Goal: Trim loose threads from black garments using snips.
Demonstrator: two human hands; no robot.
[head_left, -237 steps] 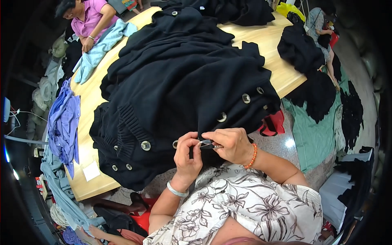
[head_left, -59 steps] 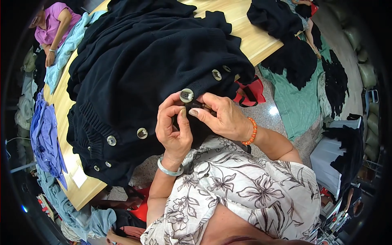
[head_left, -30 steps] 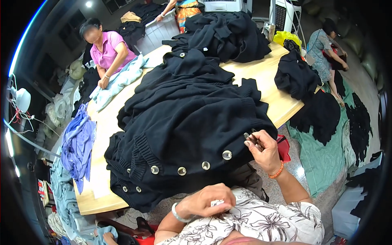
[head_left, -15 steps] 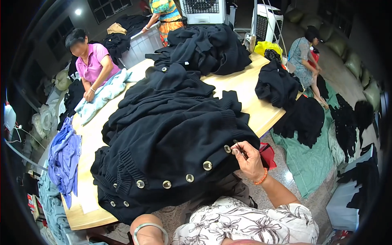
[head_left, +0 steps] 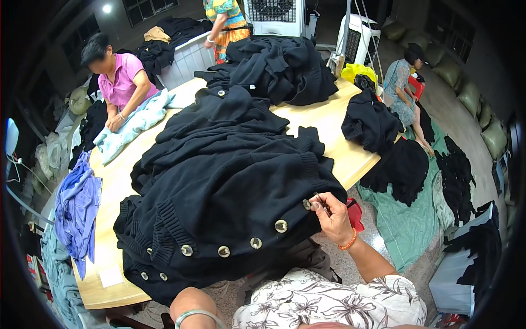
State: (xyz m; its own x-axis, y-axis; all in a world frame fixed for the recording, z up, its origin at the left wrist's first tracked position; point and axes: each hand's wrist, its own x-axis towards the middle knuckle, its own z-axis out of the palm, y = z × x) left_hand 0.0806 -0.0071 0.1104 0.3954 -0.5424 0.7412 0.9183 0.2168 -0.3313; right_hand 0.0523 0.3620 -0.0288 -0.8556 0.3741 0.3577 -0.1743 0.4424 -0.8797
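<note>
A black knitted cardigan (head_left: 235, 192) with ribbed edges lies spread at the near side of the table, its row of round buttons (head_left: 224, 251) along the front toward me. My right hand (head_left: 333, 218), with an orange bead bracelet, is closed in a pinch at the right end of that row, right beside a button (head_left: 307, 204). A small dark pointed tool (head_left: 327, 208) shows between its fingers; its full shape is hidden. My left arm, wearing a pale bangle (head_left: 200, 315), reaches the cardigan's lower edge; the fingers are hidden under the cloth.
More black garments (head_left: 279, 66) are heaped at the table's far end, and another bundle (head_left: 370, 120) sits at its right edge. Purple cloth (head_left: 82, 208) hangs over the left edge. A person in pink (head_left: 129, 77) handles pale blue cloth; another sits at right beside a green sheet (head_left: 405, 230).
My right hand keeps its pinch beside the same button, and the cardigan stays almost as it was. The view shifts slightly. The seated person at right sits more upright.
</note>
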